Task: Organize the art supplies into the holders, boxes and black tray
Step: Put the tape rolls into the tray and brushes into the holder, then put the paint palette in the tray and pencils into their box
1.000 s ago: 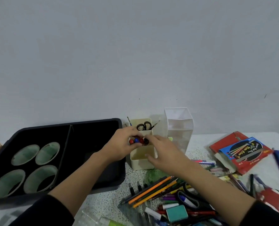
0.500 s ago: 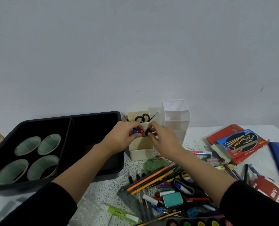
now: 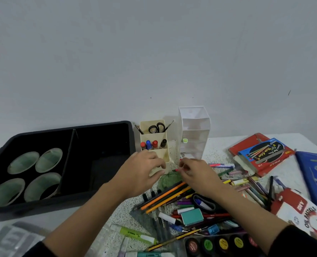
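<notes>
The four markers [image 3: 152, 144], capped red, blue, red and black, are now stood upright in the middle compartment of the cream holder [image 3: 165, 155], where a second ago they were bunched between the fingertips of both hands above it. They have been released. Scissors [image 3: 156, 127] and brushes are seen in the far compartment; the near one appears unfilled.

The left hand [image 3: 144, 173] has been drawn back to the holder's near wall, its fingers loosely curved with nothing seen in them; contact with the wall cannot be confirmed. The right hand [image 3: 198, 173] has been lowered toward the desk [image 3: 217, 145] just right of the holder, fingers bent near a red-tipped item [image 3: 177, 170]; whether that item is pinched cannot be told through the blur.

One group is thus judged sorted. Much is left: a heap of pencils [image 3: 165, 194], pens and crayons is spread near and right, the white holder [image 3: 193, 134] looks nearly bare, and the black tray [image 3: 102, 127] at left is open for more.
</notes>
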The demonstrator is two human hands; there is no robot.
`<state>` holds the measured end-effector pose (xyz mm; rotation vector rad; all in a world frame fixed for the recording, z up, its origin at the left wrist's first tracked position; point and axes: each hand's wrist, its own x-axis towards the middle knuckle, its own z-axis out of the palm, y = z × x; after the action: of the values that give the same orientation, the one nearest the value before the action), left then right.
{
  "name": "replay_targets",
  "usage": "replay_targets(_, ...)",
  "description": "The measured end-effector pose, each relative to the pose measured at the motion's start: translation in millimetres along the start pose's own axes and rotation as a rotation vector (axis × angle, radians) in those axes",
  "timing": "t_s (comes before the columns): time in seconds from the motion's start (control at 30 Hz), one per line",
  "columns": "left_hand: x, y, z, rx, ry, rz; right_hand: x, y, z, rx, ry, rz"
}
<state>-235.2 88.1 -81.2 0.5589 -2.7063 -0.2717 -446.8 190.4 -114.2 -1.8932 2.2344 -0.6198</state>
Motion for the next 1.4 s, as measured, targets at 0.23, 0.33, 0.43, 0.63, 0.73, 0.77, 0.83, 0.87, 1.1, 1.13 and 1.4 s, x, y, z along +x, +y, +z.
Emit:
replay_targets(0.23, -16.5, -2.7, 14.5, -0.03, -0.051, -0.088, 8.7, -0.1, 24.3, -0.143, -0.128, 0.019)
replay_targets(0.33, -19.3, -1.5, 18.3, -0.063, -0.045, -0.111, 10.7, 1.0, 27.6, -0.149, -0.157, 0.032)
replay_targets(0.43, -19.8, 0.1, 21.3, -0.061, -0.039, -0.108, 13.2, 4.9, 27.8, -0.077, -0.201, 0.102)
replay_targets(0.63, -17.9, 1.7, 21.1, -0.054, -0.086, -0.082, 21.0, 4.3, 26.4, 0.011, -0.3, 0.241)
replay_targets(0.73, -16.7, 2.3, 20.5, -0.028, -0.099, -0.051, 25.3, -3.2, 25.5, -0.035, -0.363, 0.306)
replay_targets(0.77, -16.8, 2.6, 20.4, -0.004, -0.103, -0.045, 27.0, -6.4, 25.2, -0.067, -0.38, 0.318)
replay_targets(0.83, -18.3, 2.6, 20.9, 0.052, -0.111, -0.026, 29.2, -14.0, 23.6, -0.125, -0.42, 0.334)
replay_targets(0.87, -19.3, 1.6, 20.7, 0.061, -0.107, -0.017, 30.1, -16.4, 23.0, -0.117, -0.432, 0.347)
replay_targets(1.1, -24.5, -14.6, 9.8, -0.059, -0.126, -0.056, 28.7, -14.4, 19.9, 0.108, -0.355, 0.465)
replay_targets(1.13, -23.9, -14.3, 10.0, -0.072, -0.119, -0.059, 26.1, -15.0, 18.2, 0.123, -0.309, 0.47)
replay_targets(1.4, -27.3, -2.2, 15.4, 0.081, -0.071, -0.003, -16.4, -4.4, -8.5, 0.531, 0.002, 0.358)
